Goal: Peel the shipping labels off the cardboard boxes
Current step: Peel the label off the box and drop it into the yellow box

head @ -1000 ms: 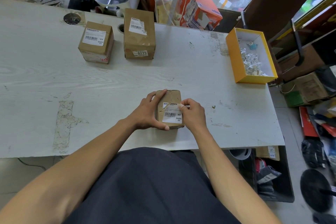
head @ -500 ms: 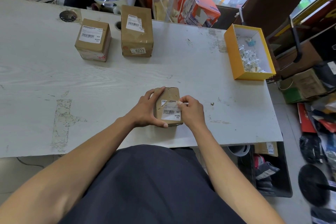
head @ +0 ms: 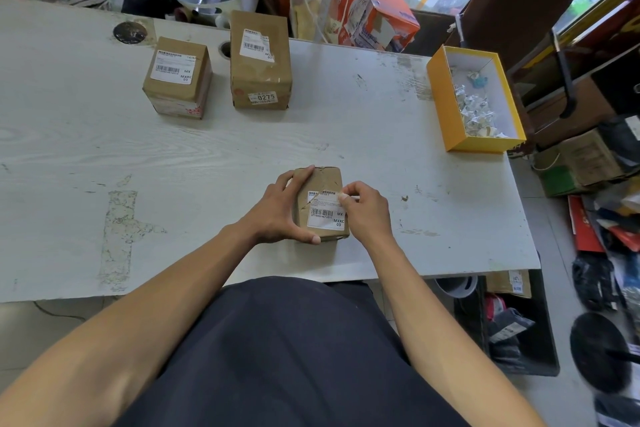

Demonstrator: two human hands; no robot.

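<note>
A small cardboard box (head: pixel 323 180) lies near the table's front edge with a white shipping label (head: pixel 325 215) on top; part of the label near its upper left is torn away. My left hand (head: pixel 280 211) grips the box's left side, thumb along the near edge. My right hand (head: pixel 363 210) pinches the label's upper right corner between thumb and forefinger. Two more labelled cardboard boxes stand farther back: one on the left (head: pixel 178 78) and a taller one (head: pixel 259 61) marked 0275.
A yellow open box (head: pixel 446 107) holding several torn paper scraps sits at the table's right edge. The white table (head: pixel 173 156) has two round cable holes at the back. Clutter, cartons and bags crowd the floor behind and to the right.
My right thumb and forefinger stay at the label's upper right corner and have closed on it. The box and my left hand keep the same place; the view shifted slightly.
</note>
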